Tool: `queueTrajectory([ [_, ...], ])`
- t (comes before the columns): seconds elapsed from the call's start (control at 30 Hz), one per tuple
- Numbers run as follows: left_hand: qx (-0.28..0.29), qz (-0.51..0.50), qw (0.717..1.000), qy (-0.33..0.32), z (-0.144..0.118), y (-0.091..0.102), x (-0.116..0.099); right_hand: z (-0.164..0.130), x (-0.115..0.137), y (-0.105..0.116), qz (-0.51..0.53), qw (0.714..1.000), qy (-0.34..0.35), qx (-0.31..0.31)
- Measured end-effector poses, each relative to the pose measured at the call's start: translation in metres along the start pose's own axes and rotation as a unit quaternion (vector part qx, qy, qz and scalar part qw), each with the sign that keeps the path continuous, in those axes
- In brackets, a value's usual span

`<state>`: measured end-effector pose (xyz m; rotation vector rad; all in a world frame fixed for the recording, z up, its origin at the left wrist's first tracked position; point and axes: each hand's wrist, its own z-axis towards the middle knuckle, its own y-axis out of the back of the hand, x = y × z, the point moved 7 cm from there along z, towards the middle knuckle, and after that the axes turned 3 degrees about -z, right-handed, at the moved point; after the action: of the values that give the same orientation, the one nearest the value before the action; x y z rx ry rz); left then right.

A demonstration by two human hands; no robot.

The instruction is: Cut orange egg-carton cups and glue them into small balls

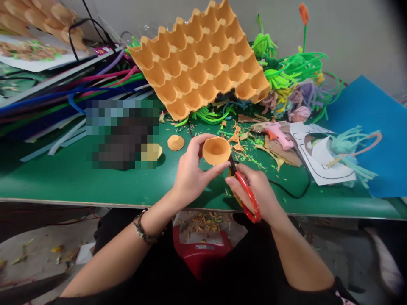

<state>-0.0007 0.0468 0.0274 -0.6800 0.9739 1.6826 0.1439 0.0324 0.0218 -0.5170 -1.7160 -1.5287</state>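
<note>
The right hand grips one pair of red scissors; the left hand pinches one orange cup above the green table. Behind lie two cut cups, one pink glue gun, and one egg tray.

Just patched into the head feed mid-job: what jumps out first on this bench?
The big orange egg tray leans tilted at the back of the green table, in front of a tangle of green pipe cleaners. At centre front, the left hand pinches a small orange cup while the right hand works red-handled scissors at its edge.
</note>
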Motion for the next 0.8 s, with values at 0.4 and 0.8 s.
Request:
queueTrajectory([
  [0.4,-0.023,-0.013,0.999,-0.024,0.007,0.01,-0.004,-0.001,0.002,0.009,0.194,0.979,-0.02,-0.054],
  [0.8,-0.024,-0.062,0.996,-0.062,0.009,0.011,-0.006,-0.004,0.001,-0.005,0.097,0.993,0.045,0.058],
])
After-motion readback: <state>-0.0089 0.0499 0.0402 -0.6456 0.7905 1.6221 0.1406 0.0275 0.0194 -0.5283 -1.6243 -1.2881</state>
